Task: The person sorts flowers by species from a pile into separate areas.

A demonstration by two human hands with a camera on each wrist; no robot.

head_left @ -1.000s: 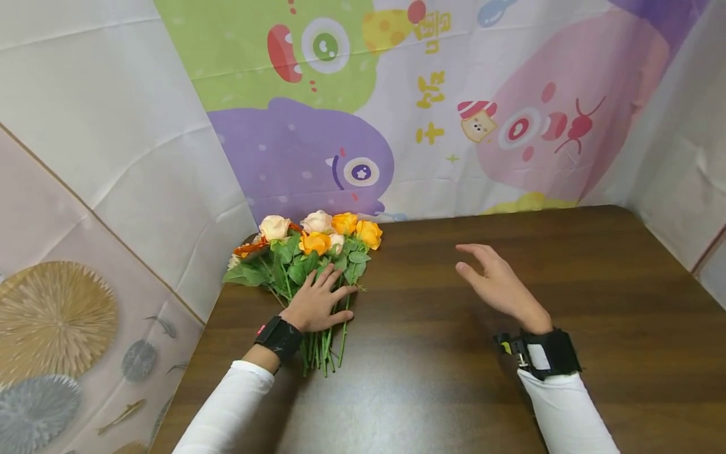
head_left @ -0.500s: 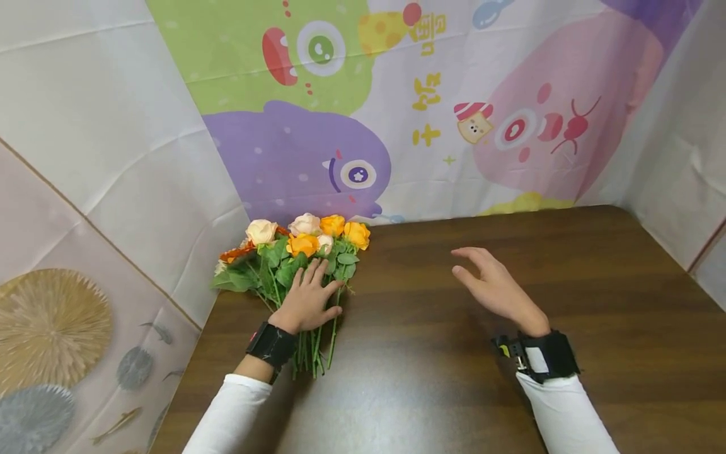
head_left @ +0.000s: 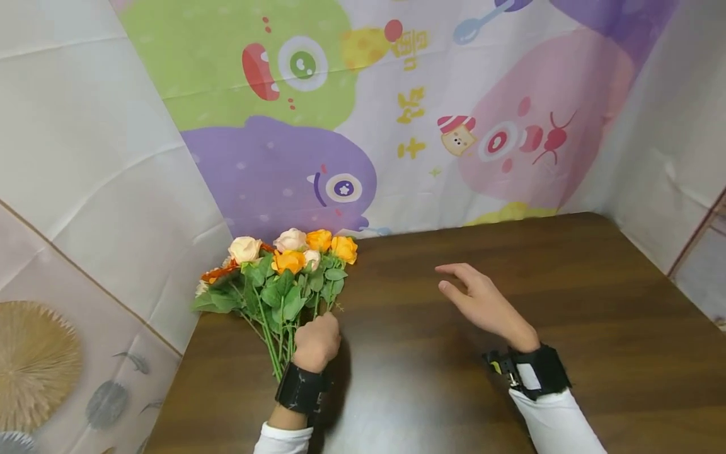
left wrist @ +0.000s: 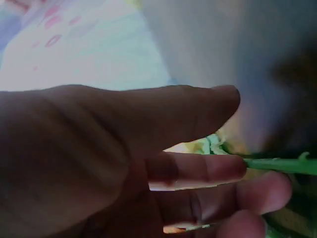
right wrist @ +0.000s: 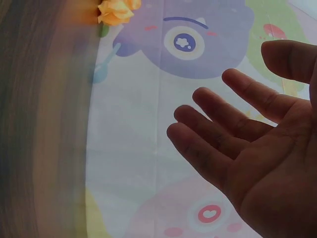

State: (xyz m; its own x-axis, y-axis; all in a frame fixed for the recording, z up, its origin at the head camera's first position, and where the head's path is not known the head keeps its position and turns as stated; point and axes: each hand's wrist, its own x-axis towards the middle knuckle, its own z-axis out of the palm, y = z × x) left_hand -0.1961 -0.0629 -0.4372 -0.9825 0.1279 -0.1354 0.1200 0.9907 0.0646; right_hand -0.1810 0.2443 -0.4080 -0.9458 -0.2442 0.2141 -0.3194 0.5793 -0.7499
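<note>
A bunch of roses (head_left: 275,284) in cream, pale pink and orange, with green leaves and long stems, lies on the table's left side. My left hand (head_left: 319,340) is bent over the stems at the bunch's right. In the left wrist view its thumb stands apart from the fingers, and a green stem (left wrist: 282,166) shows right at the index fingertip. Whether the fingers grip that stem, I cannot tell. Away to the right, my right hand (head_left: 484,302) hovers over the table, holding nothing. Its fingers (right wrist: 213,126) are spread and slightly bent in the right wrist view.
The dark brown wooden table (head_left: 408,353) reaches back to a cartoon-printed cloth (head_left: 420,189). Pale cloth walls (head_left: 102,157) close it in on both sides. An orange-red flower (head_left: 218,272) sticks out at the bunch's left edge.
My left hand, earlier spread flat over the bunch, has moved down and right along the stems, and its fingers have bent. My right hand keeps its pose. The head view has shifted.
</note>
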